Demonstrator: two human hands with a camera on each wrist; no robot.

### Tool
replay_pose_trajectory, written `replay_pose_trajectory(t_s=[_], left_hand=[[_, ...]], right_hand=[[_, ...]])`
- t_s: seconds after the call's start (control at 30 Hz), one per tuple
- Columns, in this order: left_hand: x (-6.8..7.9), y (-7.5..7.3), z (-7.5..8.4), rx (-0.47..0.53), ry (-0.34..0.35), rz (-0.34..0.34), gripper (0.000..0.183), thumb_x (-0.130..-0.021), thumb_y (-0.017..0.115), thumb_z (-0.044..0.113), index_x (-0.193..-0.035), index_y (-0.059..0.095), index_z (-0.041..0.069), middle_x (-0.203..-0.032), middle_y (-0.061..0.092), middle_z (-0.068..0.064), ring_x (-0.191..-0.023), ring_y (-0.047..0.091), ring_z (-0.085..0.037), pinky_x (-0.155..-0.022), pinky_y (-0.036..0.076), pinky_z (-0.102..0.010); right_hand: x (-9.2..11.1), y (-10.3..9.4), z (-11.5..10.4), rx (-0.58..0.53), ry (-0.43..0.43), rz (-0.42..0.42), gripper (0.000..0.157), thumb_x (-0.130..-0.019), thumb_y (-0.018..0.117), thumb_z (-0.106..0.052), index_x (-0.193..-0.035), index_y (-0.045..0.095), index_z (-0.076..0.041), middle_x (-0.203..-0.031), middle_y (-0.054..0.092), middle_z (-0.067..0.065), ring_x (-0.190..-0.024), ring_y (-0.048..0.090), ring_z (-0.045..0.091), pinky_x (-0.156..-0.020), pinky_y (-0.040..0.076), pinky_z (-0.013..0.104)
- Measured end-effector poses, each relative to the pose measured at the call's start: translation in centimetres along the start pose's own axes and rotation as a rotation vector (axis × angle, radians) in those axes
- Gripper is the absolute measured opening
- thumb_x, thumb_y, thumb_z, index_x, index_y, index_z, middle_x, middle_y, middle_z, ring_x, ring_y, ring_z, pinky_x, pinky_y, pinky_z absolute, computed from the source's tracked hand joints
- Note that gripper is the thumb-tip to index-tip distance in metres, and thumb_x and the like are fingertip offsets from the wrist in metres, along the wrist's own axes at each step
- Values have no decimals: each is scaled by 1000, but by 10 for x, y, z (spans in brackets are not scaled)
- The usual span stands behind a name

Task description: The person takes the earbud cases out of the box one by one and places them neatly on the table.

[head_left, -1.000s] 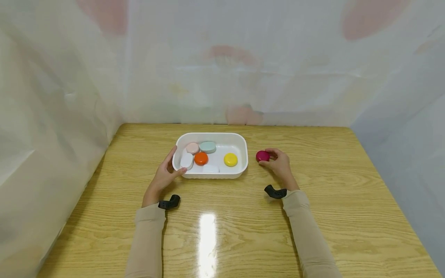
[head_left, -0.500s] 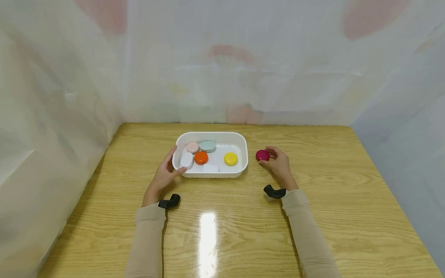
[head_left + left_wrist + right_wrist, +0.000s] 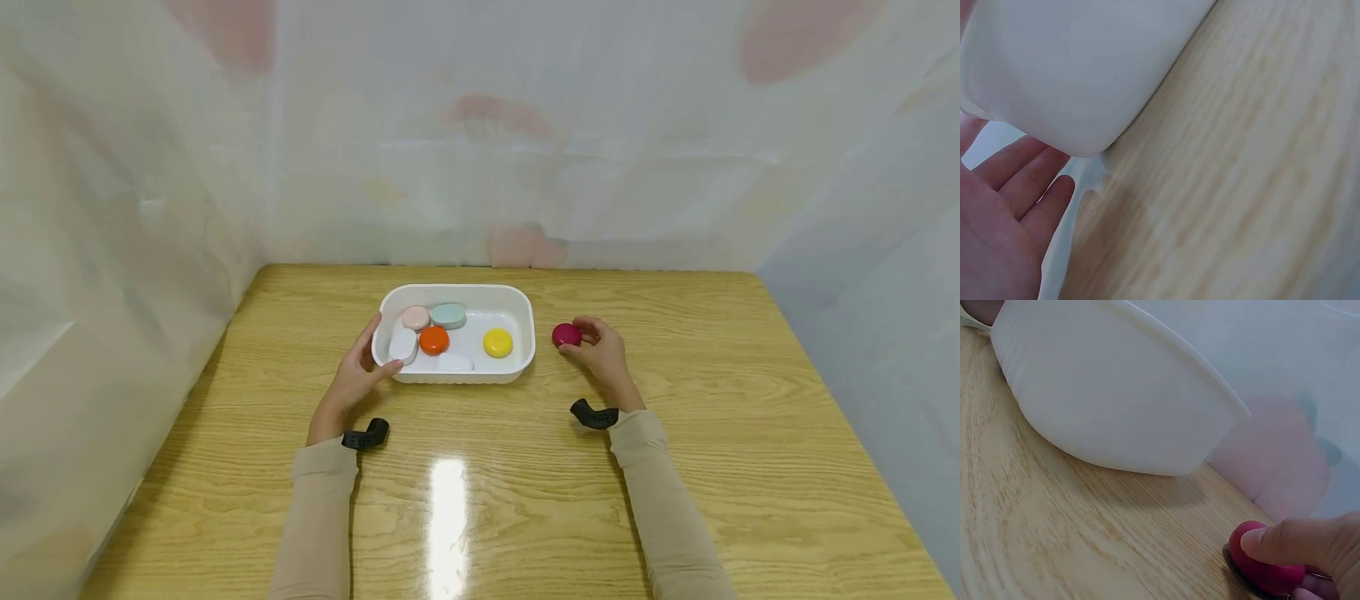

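At its left end, my left hand holds a white plastic tub, thumb over the front rim and fingers along the side. In the left wrist view, these fingers show against the tub's end. Just right of the tub, a small, glossy, rounded magenta disc sits low over the table. My right hand pinches it; the right wrist view shows the thumb on its top. Inside the tub lie an orange-red disc, a yellow disc and several pale rounded pieces.
Those pale pieces include a pink one, a mint oval and a white oval. The wooden table backs onto a pale hanging sheet, which also rises along the left and right sides.
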State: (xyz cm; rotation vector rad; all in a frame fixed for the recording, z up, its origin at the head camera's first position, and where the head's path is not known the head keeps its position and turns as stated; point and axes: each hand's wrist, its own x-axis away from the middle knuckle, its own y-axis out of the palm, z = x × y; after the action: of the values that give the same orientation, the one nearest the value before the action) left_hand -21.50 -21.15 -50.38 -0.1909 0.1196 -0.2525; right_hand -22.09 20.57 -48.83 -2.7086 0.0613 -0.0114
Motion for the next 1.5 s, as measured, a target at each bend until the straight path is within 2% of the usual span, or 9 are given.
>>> replay_pose_trajectory(t_s=[0.13, 0.23, 0.37, 0.47, 0.53, 0.8, 1.0, 1.23, 1.5], left_hand=[[0, 0, -1, 5, 1, 1, 90, -88, 67, 4, -157, 12, 22, -164, 13, -10, -147, 24, -35, -98, 32, 1], [0, 0, 0, 1, 0, 3, 90, -88, 67, 4, -157, 12, 21, -164, 13, -11, -147, 24, -36, -98, 32, 1], [0, 0, 1, 8, -1, 3, 90, -88, 67, 3, -157, 12, 21, -164, 13, -10, -147, 25, -36, -97, 33, 1], [0, 1, 2, 24, -3, 2, 90, -88, 66, 2, -157, 12, 22, -164, 14, -8, -147, 24, -34, -97, 33, 1], [0, 1, 2, 28, 1, 3, 90, -88, 66, 1, -157, 13, 22, -164, 14, -9, -147, 25, -35, -97, 33, 1], [0, 1, 0, -5, -7, 11, 90, -88, 68, 5, -157, 13, 23, -164, 14, -11, -145, 27, -36, -97, 34, 1], [0, 1, 0, -3, -2, 9, 90, -88, 68, 5, -157, 13, 23, -164, 14, -12, -145, 27, -37, -97, 34, 0], [1, 1, 3, -6, -14, 11, 90, -88, 68, 5, -157, 12, 24, -164, 15, -11, -145, 29, -36, -96, 34, 0], [2, 2, 9, 2, -61, -4, 90, -89, 65, 1, -157, 10, 23, -164, 13, -9, -146, 27, -35, -95, 35, 0]], right_hand=[[0, -1, 0, -16, -11, 20, 55, -83, 75, -8, -131, 53, 6, -135, 55, 26, -120, 57, 38, -91, 48, 10], [0, -1, -1, -6, -9, 47, 53, -83, 74, -9, -130, 54, 6, -134, 56, 26, -119, 57, 36, -84, 43, 4], [0, -2, -5, -17, -8, 86, 50, -84, 73, -6, -128, 55, 8, -133, 56, 27, -122, 56, 37, -99, 49, 21], [0, -3, -11, -52, -14, 95, 49, -84, 72, -3, -127, 54, 11, -133, 55, 29, -126, 54, 38, -107, 45, 38], [0, -4, -15, -60, -13, 91, 48, -85, 71, -3, -128, 54, 10, -134, 55, 30, -127, 53, 39, -109, 43, 41], [3, -6, -29, -67, -20, 71, 46, -87, 69, -5, -129, 53, 10, -135, 53, 29, -128, 51, 39, -111, 41, 42], [7, 0, -42, -70, -76, 52, 43, -87, 69, -2, -126, 55, 11, -132, 56, 30, -124, 54, 39, -108, 43, 42], [10, 9, -55, -87, -122, 16, 39, -86, 69, 0, -122, 59, 10, -126, 60, 29, -118, 58, 38, -98, 52, 26], [12, 19, -64, -91, -178, -33, 38, -87, 69, -2, -122, 59, 11, -125, 61, 31, -117, 59, 41, -101, 48, 44]])
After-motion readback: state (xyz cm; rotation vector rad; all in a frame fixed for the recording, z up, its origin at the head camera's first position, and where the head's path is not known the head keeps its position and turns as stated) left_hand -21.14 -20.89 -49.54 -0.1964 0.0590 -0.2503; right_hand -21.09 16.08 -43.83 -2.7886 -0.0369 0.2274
